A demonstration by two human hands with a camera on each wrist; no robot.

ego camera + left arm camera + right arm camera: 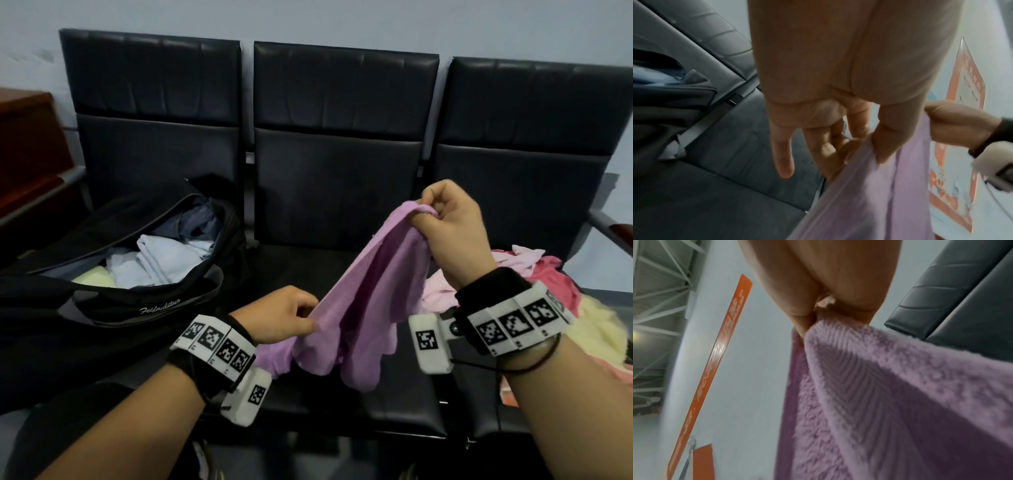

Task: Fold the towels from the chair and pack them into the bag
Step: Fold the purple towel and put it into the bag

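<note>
Here the right hand (452, 233) pinches one corner of the purple towel (359, 301) high over the middle seat (325, 192); the left hand (284, 318), lower and nearer the open black bag (144, 305), pinches the other. The held edge slopes up to the right, cloth sagging between, unfolded. Unfolded towels (548, 274) lie right.

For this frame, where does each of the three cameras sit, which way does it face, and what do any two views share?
Head: worn on the head, facing forward and down at the chairs, bag, both forearms and hands.
Left wrist: looks along the left hand at its grip on the purple towel; the right hand shows too.
Right wrist: looks up along the right hand's fingers, wall behind.
All three share the purple towel.
</note>
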